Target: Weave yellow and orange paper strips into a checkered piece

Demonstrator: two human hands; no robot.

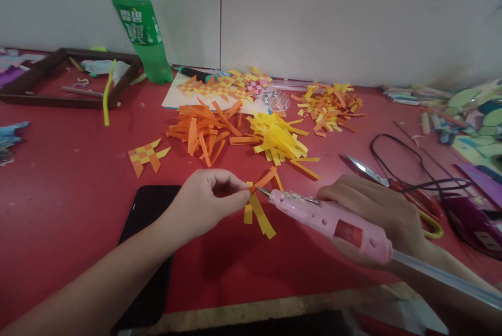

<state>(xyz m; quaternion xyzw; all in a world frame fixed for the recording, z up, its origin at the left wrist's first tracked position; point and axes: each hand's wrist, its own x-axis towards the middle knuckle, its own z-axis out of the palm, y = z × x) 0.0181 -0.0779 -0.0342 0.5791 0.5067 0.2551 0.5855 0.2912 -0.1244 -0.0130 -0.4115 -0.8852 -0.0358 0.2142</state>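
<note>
Between the thumb and fingers of my left hand [214, 197] are crossed orange and yellow paper strips [259, 213], held above the red table. My right hand [376, 213] is wrapped round a pink glue gun [325, 218], with a clear glue stick [443, 273] sticking out of its back end. The metal nozzle touches or almost touches the strips beside my left fingertips. Beyond my hands lie a heap of orange strips [204, 132] and a heap of yellow strips [279, 137]. A woven paper fish [146, 157] in orange and yellow lies to the left.
A black phone [145, 294] lies under my left forearm. Scissors [366, 169] and a black cord [376, 142] are at the right. At the back stand a green bottle [147, 32] and a brown frame [50, 99], near woven fish [227, 85] and mixed paper scraps [333, 105].
</note>
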